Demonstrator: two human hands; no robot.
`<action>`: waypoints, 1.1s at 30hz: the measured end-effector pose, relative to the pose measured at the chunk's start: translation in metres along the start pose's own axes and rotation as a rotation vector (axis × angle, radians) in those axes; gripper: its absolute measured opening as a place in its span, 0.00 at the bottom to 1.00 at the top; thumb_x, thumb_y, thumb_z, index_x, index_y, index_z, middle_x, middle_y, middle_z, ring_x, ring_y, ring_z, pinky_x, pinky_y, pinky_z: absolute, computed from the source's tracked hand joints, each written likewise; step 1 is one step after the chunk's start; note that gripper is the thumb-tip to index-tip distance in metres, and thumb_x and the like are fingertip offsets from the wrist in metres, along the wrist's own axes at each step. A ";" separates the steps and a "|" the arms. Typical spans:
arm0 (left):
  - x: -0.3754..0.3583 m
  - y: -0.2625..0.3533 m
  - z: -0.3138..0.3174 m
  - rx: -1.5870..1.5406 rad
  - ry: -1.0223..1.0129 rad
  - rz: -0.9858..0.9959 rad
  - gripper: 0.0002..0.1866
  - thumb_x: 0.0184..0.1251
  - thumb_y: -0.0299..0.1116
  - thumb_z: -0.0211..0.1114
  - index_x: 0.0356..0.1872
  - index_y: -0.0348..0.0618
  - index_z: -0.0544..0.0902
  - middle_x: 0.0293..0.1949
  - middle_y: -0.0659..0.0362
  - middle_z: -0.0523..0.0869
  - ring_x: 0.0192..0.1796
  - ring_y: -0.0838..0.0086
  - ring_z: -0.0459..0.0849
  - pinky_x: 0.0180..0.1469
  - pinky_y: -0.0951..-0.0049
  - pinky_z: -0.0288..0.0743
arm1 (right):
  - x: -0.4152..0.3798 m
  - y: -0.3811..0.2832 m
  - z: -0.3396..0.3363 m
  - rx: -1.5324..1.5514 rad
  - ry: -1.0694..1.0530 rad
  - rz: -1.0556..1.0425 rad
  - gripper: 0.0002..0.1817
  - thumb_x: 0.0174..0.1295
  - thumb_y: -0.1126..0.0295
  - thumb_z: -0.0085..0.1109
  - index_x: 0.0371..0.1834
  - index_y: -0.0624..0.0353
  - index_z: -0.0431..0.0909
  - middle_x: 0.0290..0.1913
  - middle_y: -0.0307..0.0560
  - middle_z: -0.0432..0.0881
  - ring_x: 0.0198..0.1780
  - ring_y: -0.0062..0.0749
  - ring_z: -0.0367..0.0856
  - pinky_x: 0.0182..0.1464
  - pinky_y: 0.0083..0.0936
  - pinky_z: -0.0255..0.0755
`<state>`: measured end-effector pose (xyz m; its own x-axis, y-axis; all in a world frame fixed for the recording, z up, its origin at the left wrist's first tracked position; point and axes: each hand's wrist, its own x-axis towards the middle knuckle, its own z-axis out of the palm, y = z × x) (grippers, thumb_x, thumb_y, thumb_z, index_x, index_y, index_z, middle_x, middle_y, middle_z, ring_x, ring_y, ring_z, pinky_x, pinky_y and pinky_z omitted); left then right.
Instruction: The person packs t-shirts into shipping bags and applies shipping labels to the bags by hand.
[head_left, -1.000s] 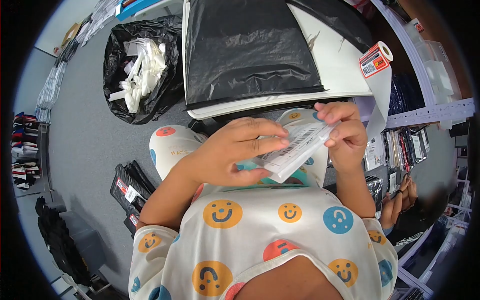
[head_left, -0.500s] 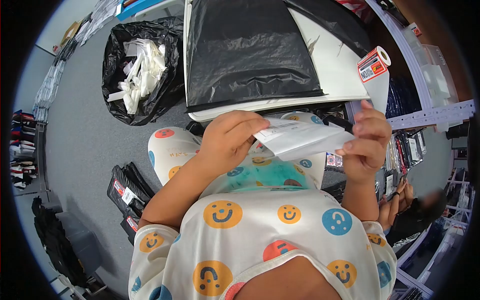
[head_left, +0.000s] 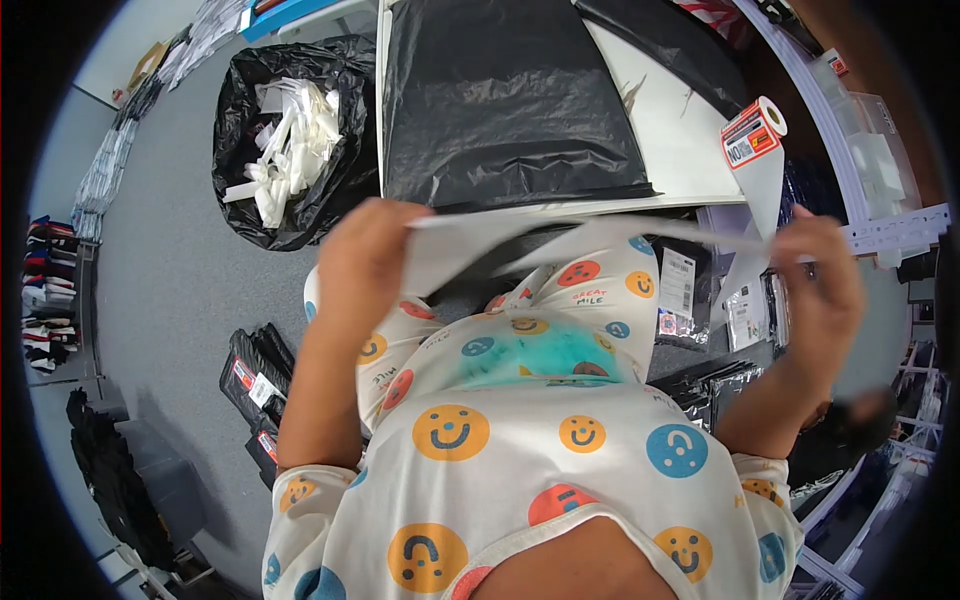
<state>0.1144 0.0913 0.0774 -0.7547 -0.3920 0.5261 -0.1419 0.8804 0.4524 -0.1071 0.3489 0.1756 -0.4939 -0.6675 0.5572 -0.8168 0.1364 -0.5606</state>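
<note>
A grey carpeted floor (head_left: 190, 270) fills the left side, with a black rubbish bag (head_left: 290, 150) (stuffed with white strips) standing beside a white bench (head_left: 690, 150). A black plastic sheet (head_left: 500, 90) covers most of the bench. Metal shelving (head_left: 890, 225) runs along the right.

The white sheet (head_left: 520, 245) stretched between the left hand (head_left: 365, 262) and the right hand (head_left: 822, 290) is smeared by motion, so its print cannot be read and its edges blur. Both hands are blurred too; their fingertips are hard to tell apart. The black bag (head_left: 500, 95) on the table (head_left: 690, 150) is cut off by the top edge.
</note>
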 end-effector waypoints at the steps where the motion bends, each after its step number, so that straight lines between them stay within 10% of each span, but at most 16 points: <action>1: -0.006 -0.013 -0.011 -0.037 0.042 -0.106 0.11 0.49 0.16 0.55 0.34 0.40 0.79 0.31 0.56 0.80 0.33 0.65 0.80 0.36 0.71 0.73 | -0.003 0.014 -0.019 0.148 0.163 0.212 0.06 0.49 0.81 0.59 0.31 0.60 0.77 0.32 0.39 0.77 0.36 0.22 0.74 0.47 0.25 0.67; 6: -0.062 -0.095 -0.058 -0.671 0.340 -0.751 0.07 0.58 0.25 0.57 0.38 0.40 0.76 0.34 0.58 0.79 0.39 0.73 0.79 0.43 0.74 0.74 | -0.027 0.122 -0.096 0.661 0.446 0.350 0.07 0.61 0.72 0.53 0.40 0.62 0.71 0.41 0.43 0.77 0.41 0.26 0.77 0.43 0.22 0.73; 9: -0.073 -0.099 -0.034 -1.370 -0.092 -0.145 0.12 0.53 0.38 0.64 0.35 0.43 0.77 0.39 0.51 0.78 0.42 0.62 0.79 0.44 0.65 0.74 | -0.039 0.125 -0.062 0.846 0.401 0.460 0.08 0.63 0.70 0.50 0.42 0.61 0.70 0.43 0.43 0.77 0.45 0.27 0.77 0.46 0.25 0.74; 12: -0.072 -0.077 0.003 -1.364 -0.540 -0.462 0.12 0.56 0.39 0.61 0.33 0.39 0.78 0.55 0.43 0.73 0.53 0.57 0.76 0.50 0.64 0.72 | -0.033 0.126 -0.008 1.021 0.216 0.505 0.14 0.62 0.69 0.51 0.50 0.58 0.68 0.49 0.42 0.76 0.48 0.26 0.76 0.46 0.23 0.75; 24: -0.023 -0.039 0.062 -1.953 -0.125 -0.690 0.12 0.59 0.31 0.58 0.43 0.39 0.75 0.66 0.44 0.56 0.65 0.50 0.60 0.60 0.59 0.68 | 0.018 0.087 0.122 1.838 -0.266 0.347 0.16 0.57 0.73 0.57 0.49 0.58 0.69 0.48 0.44 0.75 0.51 0.30 0.73 0.53 0.33 0.70; 27: -0.020 -0.031 0.065 -2.010 0.024 -0.822 0.18 0.60 0.29 0.55 0.52 0.39 0.70 0.65 0.45 0.58 0.66 0.50 0.57 0.63 0.58 0.63 | 0.026 0.084 0.148 1.671 -0.313 0.550 0.13 0.57 0.72 0.58 0.45 0.57 0.71 0.38 0.36 0.75 0.39 0.19 0.75 0.41 0.24 0.76; 33: -0.027 -0.035 0.067 -2.114 0.082 -0.800 0.09 0.62 0.32 0.52 0.38 0.39 0.76 0.66 0.45 0.55 0.69 0.53 0.53 0.65 0.58 0.59 | 0.026 0.094 0.181 0.987 -0.264 0.853 0.09 0.57 0.68 0.59 0.39 0.55 0.73 0.32 0.31 0.74 0.34 0.13 0.72 0.34 0.16 0.74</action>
<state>0.0968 0.0887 -0.0013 -0.8807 -0.4628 -0.1012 0.4012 -0.8422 0.3602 -0.1430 0.2120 0.0268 -0.5757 -0.7752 -0.2601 0.3306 0.0703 -0.9412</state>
